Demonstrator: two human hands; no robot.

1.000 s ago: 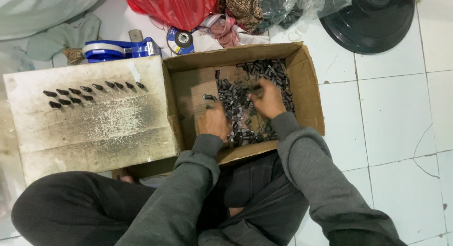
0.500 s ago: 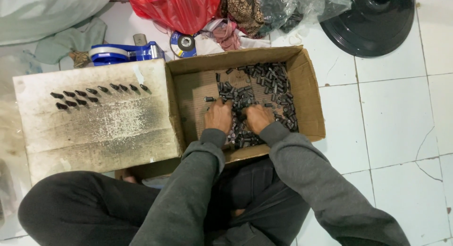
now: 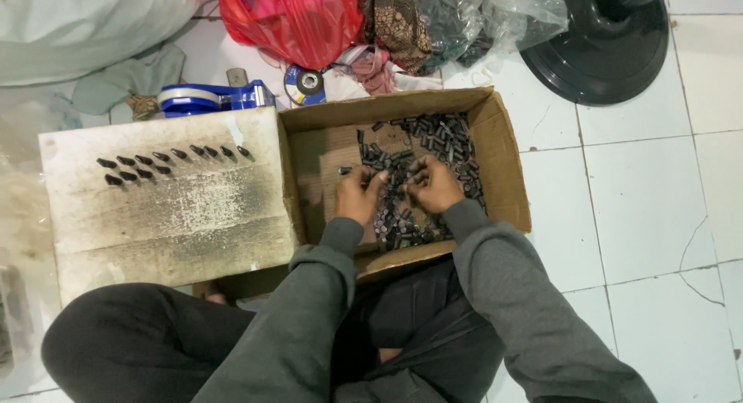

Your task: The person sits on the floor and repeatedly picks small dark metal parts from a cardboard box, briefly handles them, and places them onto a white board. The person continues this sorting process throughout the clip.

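**White tiled floor, one open box, two hands sorting**

White floor tiles (image 3: pixel 619 202) carry everything, and the person sits low on them with one cardboard box (image 3: pixel 507 163) drawn up to the knees. Both hands are down inside it. The left hand (image 3: pixel 357 196) has its fingers curled inward, the tips bunched at the edge of the small dark metal pieces (image 3: pixel 433 140); whether a piece is pinched between them I cannot tell. The right hand (image 3: pixel 435 185) is curled the same way, almost touching the left, its fingertips buried among the pieces and likewise unreadable. Those pieces lie loose over the middle and far right of the box floor, far too many to count. One piece sits alone by the left thumb.

Just left of the box lies one grubby pale board (image 3: pixel 170 210). Two rows of dark pointed parts (image 3: pixel 166 159) are laid out on it near its far edge: about eight in the back row, about four in front. Beyond it rest one blue tape dispenser (image 3: pixel 213 97), one red plastic bag (image 3: pixel 290 20) and one round black fan base (image 3: pixel 600 47).
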